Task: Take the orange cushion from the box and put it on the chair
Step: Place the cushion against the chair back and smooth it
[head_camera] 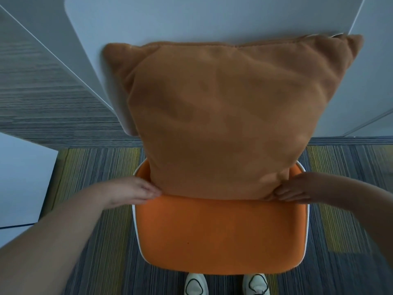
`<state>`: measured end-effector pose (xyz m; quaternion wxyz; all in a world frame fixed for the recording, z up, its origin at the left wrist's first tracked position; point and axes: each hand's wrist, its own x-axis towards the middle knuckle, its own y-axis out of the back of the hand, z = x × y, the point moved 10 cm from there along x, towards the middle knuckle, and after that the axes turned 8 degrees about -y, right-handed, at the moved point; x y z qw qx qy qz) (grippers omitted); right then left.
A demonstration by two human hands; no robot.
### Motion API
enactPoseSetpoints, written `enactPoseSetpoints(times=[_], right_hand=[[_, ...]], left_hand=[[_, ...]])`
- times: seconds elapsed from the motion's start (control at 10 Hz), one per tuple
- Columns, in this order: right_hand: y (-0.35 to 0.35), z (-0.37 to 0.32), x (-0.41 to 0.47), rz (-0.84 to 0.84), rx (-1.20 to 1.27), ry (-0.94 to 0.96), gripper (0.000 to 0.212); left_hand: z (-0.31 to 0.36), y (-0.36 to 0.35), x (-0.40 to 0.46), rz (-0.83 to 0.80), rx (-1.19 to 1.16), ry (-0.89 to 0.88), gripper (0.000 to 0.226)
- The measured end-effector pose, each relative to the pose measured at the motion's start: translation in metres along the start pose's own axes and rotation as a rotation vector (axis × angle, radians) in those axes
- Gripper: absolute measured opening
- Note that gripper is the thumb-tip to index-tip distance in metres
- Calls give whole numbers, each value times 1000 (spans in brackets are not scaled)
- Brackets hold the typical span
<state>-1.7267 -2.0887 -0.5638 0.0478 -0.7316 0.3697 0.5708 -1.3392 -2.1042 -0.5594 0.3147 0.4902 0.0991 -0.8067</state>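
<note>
The orange cushion (223,116) stands upright on the chair (221,235), its lower edge on the orange seat and its back hiding the backrest. My left hand (136,191) lies flat at the cushion's lower left corner, fingertips touching the fabric. My right hand (295,191) is at the lower right corner, fingers curled onto the cushion's bottom edge. The box is not in view.
A white table (191,18) stands right behind the chair, under the cushion's top. Another white surface (19,184) sits at the left. Striped carpet (95,188) surrounds the chair. My white shoes (195,284) show below the seat's front edge.
</note>
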Motion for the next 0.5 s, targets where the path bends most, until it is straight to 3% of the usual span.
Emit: enactPoseSetpoints(times=[0.1, 0.2, 0.3, 0.5], right_hand=[[35, 19, -38, 224, 300, -140, 28], [48, 16, -99, 577, 429, -127, 38], [38, -30, -174, 597, 636, 67, 34], [37, -118, -330, 565, 697, 391, 40]], left_hand=[[-23, 39, -38, 452, -288, -43, 33], [1, 41, -94, 781, -275, -112, 40], [63, 13, -151, 830, -306, -268, 40], [162, -38, -317, 913, -384, -539, 38]])
